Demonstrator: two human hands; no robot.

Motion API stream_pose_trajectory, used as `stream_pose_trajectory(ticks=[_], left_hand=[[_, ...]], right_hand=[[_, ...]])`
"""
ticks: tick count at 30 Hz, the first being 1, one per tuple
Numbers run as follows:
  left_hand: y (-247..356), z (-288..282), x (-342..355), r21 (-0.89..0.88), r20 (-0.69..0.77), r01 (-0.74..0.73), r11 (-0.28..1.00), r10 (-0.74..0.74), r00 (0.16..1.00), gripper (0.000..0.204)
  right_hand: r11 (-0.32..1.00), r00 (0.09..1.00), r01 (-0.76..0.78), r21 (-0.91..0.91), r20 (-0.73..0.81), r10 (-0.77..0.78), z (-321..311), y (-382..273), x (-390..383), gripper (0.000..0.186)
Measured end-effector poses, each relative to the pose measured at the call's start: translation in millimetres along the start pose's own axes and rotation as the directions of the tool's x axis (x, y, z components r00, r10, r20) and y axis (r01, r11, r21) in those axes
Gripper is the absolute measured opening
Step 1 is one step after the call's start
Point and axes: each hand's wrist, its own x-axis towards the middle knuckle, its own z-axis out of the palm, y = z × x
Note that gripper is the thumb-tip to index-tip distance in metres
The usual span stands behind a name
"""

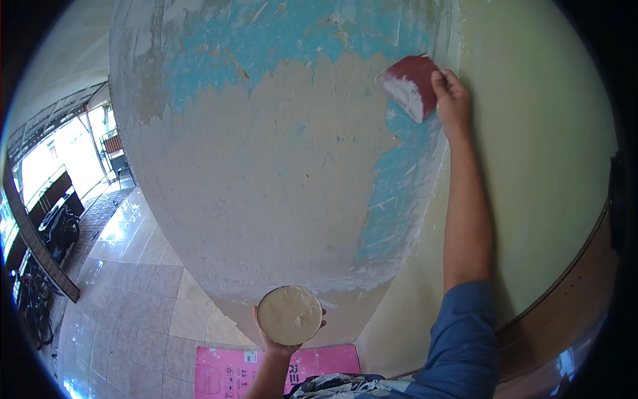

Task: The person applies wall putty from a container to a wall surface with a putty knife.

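Observation:
A dark red, flat spreader [423,74] with whitish paste on its lower left face is gripped in my right hand [452,100]. Its edge lies at or close to the upper right of the wall [266,153], where bare blue paint borders the beige filler coat. My left hand [274,342] holds up a round tub of beige filler [290,315] low in front of me, fingers wrapped around its sides. Smooth filler shows at the tub's mouth, with a rough patch on the right. Blue paint [392,199] also shows down the right side of the wall.
A plain pale green wall [538,153] meets the coated one at my right. Pink printed cardboard [325,360] lies on the tiled floor [139,312] below. Motorcycles [60,233] stand outside a bright opening at the left, with a chair [118,159] beyond.

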Motion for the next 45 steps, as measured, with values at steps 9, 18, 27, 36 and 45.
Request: stream_pose_trajectory(ticks=[9,18,27,36,45], left_hand=[[-1,0,-1,0.0,-0.033,-0.016,1.0,0.016,0.999,0.101],[-2,-3,-3,0.017,-0.063,-0.04,0.999,0.041,0.997,0.1],[2,-3,-1,0.02,-0.078,-0.064,0.998,0.066,0.995,0.099],[-2,-3,-1,0.097,-0.048,-0.079,0.992,0.084,0.995,0.099],[-3,3,-1,0.064,-0.048,-0.058,0.996,0.061,0.997,0.099]], right_hand=[[0.999,0.947,0.033,0.019,-0.32,-0.025,1,5,8,0.032],[0.987,0.9,0.078,-0.139,-0.416,-0.13,7,10,-1,0.028],[0.968,0.941,0.141,-0.207,-0.275,-0.196,1,12,3,0.03],[0.978,0.982,0.1,-0.184,-0.139,-0.127,3,8,0,0.031],[0.991,0.983,0.132,-0.035,-0.126,-0.136,3,12,-1,0.032]])
